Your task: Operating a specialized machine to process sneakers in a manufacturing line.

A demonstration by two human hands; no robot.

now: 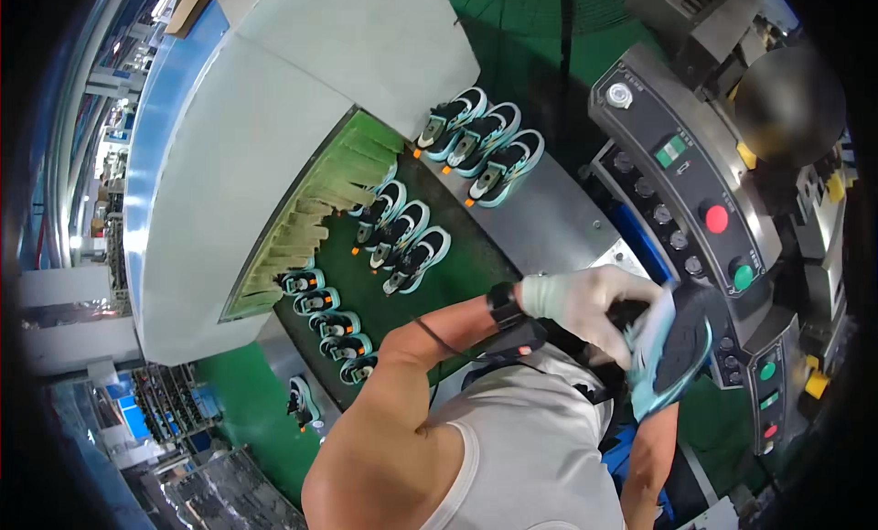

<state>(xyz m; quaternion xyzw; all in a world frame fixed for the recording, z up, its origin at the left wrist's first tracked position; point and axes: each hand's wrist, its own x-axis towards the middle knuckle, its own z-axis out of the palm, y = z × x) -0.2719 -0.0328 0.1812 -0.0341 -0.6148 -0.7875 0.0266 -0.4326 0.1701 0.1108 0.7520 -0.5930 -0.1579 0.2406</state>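
Observation:
My left hand (585,301) wears a white glove and a black wrist strap. It closes over the top of a black shoe with a teal sole (679,352), held in front of my chest beside the control panel. My right forearm rises from below to the shoe's lower end. My right hand (662,407) is mostly hidden behind the shoe and seems to grip it from underneath.
A dark green conveyor belt (462,256) carries several matching shoes in rows of three (480,146) out of a grey tunnel housing (238,192) with a yellow-green brush curtain (311,210). A grey control panel (681,182) with red and green buttons stands at the right.

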